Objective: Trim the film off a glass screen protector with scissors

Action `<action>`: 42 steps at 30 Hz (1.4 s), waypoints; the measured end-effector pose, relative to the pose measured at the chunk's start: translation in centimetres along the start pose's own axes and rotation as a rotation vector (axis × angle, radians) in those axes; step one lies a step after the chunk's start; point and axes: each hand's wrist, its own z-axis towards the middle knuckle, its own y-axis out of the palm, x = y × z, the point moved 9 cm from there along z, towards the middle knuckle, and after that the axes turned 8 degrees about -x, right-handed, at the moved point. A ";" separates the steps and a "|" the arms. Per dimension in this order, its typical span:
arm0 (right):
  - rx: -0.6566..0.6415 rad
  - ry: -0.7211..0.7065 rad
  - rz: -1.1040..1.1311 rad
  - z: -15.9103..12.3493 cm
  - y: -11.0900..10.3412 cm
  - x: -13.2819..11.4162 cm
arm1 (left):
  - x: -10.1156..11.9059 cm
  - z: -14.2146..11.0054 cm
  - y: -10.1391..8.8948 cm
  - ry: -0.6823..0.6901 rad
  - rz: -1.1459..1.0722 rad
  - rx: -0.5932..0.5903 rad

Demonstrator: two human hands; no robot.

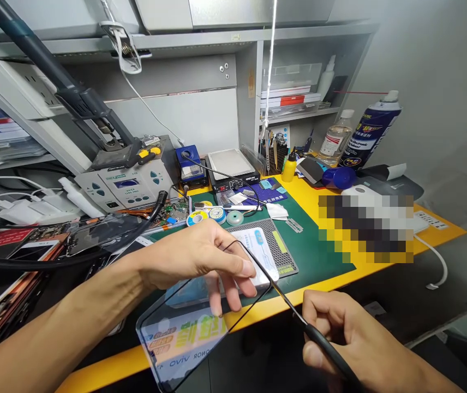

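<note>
My left hand (213, 262) is closed on a clear phone glass panel (184, 349) with a thin black border, held tilted over the table's front edge. Coloured lettering shows in the panel, some of it mirrored. My right hand (331, 333) grips a slim metal tool, apparently tweezers (294, 311), by its black handle. The tool's far end reaches the panel's upper edge near my left fingers; whether it touches is unclear. Behind my left fingers, a white phone-sized piece with a blue label (263, 248) lies on a grey perforated mat (288, 262).
A green work mat (319, 245) covers part of the yellow table (442, 234). Solder spools (197, 218), a hot plate (233, 164) and a soldering station (127, 185) stand behind. Phone parts (24, 256) are piled at left. A spray can (372, 134) and bottle (337, 136) stand at right.
</note>
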 end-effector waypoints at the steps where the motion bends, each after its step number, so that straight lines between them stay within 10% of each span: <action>1: -0.007 0.001 0.005 0.0 0.1 0.1 | 0.0 0.0 0.0 -0.002 0.001 -0.003; 42: -0.031 -0.030 0.069 0.7 0.3 0.6 | -1.6 2.0 1.5 -0.067 -0.051 -0.103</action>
